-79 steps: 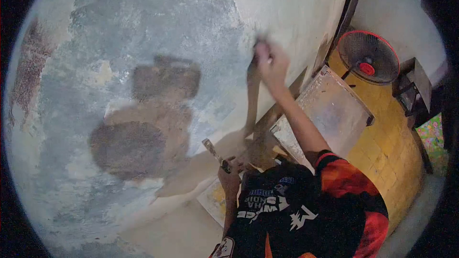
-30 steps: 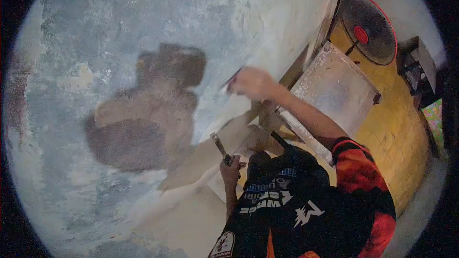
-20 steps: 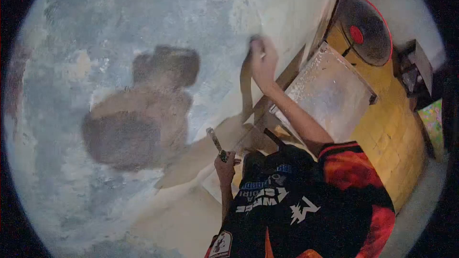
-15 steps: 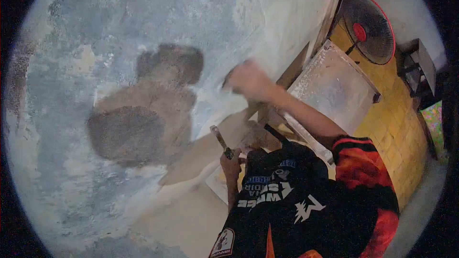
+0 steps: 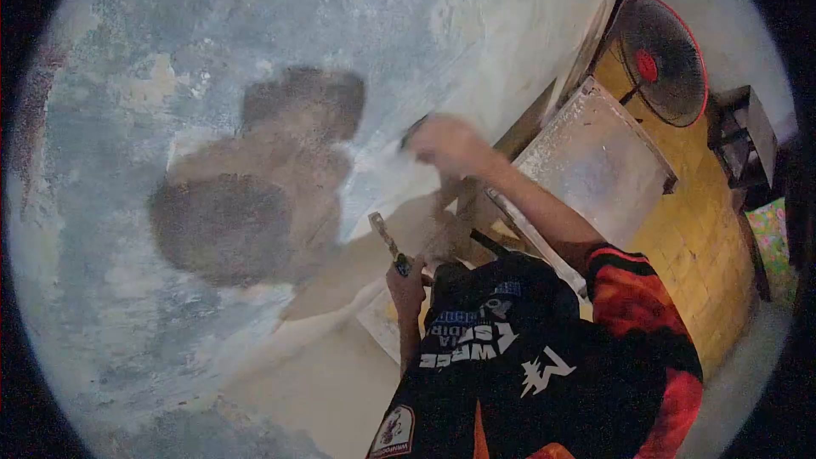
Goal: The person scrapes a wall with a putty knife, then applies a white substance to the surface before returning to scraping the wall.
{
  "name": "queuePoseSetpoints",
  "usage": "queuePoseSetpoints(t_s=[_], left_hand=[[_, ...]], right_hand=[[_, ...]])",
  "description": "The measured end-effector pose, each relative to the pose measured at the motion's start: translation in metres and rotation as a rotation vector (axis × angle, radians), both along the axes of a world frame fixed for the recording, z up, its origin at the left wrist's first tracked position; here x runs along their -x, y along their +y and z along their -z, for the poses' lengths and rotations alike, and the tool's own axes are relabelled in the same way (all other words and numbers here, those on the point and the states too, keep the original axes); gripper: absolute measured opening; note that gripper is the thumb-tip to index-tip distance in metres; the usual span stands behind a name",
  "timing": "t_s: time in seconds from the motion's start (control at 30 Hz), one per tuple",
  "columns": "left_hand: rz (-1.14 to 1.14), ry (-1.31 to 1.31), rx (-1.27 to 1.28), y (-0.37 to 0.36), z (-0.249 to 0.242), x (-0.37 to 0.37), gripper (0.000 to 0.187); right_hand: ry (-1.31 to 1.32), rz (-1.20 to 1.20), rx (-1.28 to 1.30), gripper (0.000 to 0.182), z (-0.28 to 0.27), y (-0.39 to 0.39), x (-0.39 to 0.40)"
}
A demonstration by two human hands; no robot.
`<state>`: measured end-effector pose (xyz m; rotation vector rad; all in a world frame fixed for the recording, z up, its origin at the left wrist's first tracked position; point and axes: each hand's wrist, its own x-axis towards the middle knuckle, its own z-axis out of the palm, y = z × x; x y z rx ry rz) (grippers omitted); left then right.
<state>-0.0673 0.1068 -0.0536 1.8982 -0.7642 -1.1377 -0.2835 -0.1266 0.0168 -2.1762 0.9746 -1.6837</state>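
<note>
one red-rimmed fan and one dark stand stood beyond one pale surface, near the wall and partly hidden by the right forearm. the left hand had its grip clamped on one scraper; the right hand was closed around one blurred dark thing by the wall.

Dim light is casting a soft shadow on the wall; the right hand is blurring; black corners are curving.
</note>
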Motion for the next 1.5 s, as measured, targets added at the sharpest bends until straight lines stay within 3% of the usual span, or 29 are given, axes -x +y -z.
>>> queuePoseSetpoints(t_s=[0.03, 0.07, 0.17, 0.3, 0.33, 0.43, 0.47, 0.57, 0.7, 0.77, 0.83, 0.87, 0.97, 1.03, 1.1, 1.13, 1.23, 1.3, 1.37, 1.4, 1.47, 1.5], left_hand=[[0.0, 0.011, 0.021, 0.003, -0.004, -0.004, 0.022], [-0.001, 0.029, 0.042, 0.004, -0.005, -0.003, 0.022], [-0.055, -0.029, 0.041, 0.008, -0.019, 0.002, 0.024], [0.033, -0.095, 0.041, 0.007, -0.023, -0.002, 0.025], [0.048, -0.095, 0.055, 0.0, -0.02, -0.001, 0.026], [0.089, -0.099, 0.058, 0.001, -0.024, -0.005, 0.028], [0.087, -0.07, 0.08, -0.005, -0.026, 0.0, 0.029], [0.083, -0.079, 0.101, -0.007, -0.018, -0.001, 0.03], [0.141, -0.143, 0.122, -0.015, -0.017, 0.01, 0.029], [0.16, -0.154, 0.126, -0.013, -0.011, 0.002, 0.028], [0.085, -0.089, 0.148, -0.009, -0.02, 0.006, 0.028], [0.116, -0.113, 0.11, -0.009, -0.027, 0.006, 0.029], [0.131, -0.095, 0.129, -0.008, -0.017, -0.005, 0.029], [0.141, -0.101, 0.089, 0.004, -0.023, -0.013, 0.029], [0.124, -0.103, 0.098, -0.011, -0.02, -0.012, 0.03], [0.116, -0.107, 0.07, -0.004, -0.019, -0.014, 0.03], [0.141, -0.089, 0.039, -0.005, -0.017, -0.013, 0.03], [0.164, -0.074, 0.013, 0.005, -0.016, -0.017, 0.029], [0.172, -0.06, 0.025, 0.002, -0.011, -0.008, 0.029], [0.17, -0.044, -0.014, 0.011, -0.013, -0.01, 0.028], [0.171, -0.003, -0.034, -0.002, -0.01, 0.0, 0.027], [0.201, 0.001, -0.007, 0.001, -0.009, -0.001, 0.027]], right_hand=[[0.041, -0.067, 0.024, 0.013, 0.0, -0.008, 0.006], [-0.502, 0.181, -0.367, 0.015, 0.004, -0.014, 0.0], [-0.081, 0.136, 0.049, 0.017, 0.011, 0.001, -0.017], [-0.039, 0.32, -0.094, 0.017, 0.028, -0.03, 0.029], [-0.543, 0.369, -0.486, 0.018, -0.019, -0.023, 0.023], [0.088, 0.097, 0.15, 0.009, 0.002, -0.006, 0.006], [0.431, -0.163, 0.255, 0.012, -0.01, -0.007, 0.021], [-0.316, 0.242, -0.232, 0.014, -0.012, -0.01, 0.013], [0.065, -0.054, 0.122, 0.019, 0.011, 0.006, -0.029], [-0.069, 0.025, 0.036, 0.017, -0.005, -0.002, -0.021], [-0.616, 0.335, -0.444, 0.011, -0.017, -0.014, -0.007], [-0.522, 0.42, -0.328, 0.014, -0.015, -0.011, -0.011], [0.264, -0.026, 0.031, 0.017, 0.04, -0.027, -0.021], [0.137, 0.034, -0.037, 0.017, 0.019, -0.016, -0.015], [-0.628, 0.417, -0.316, 0.017, -0.031, -0.028, 0.01], [-0.602, 0.576, -0.173, 0.018, -0.014, -0.042, -0.002], [0.427, 0.213, -0.135, 0.015, 0.052, -0.055, 0.011], [0.328, 0.219, -0.215, 0.014, 0.042, -0.045, 0.016], [-0.55, 0.469, -0.323, 0.015, -0.035, -0.04, 0.02], [-0.41, 0.407, -0.25, 0.014, -0.019, -0.028, 0.001], [0.089, 0.026, 0.183, 0.014, -0.013, -0.007, -0.011], [0.318, -0.099, 0.091, 0.014, -0.012, -0.012, -0.005]])
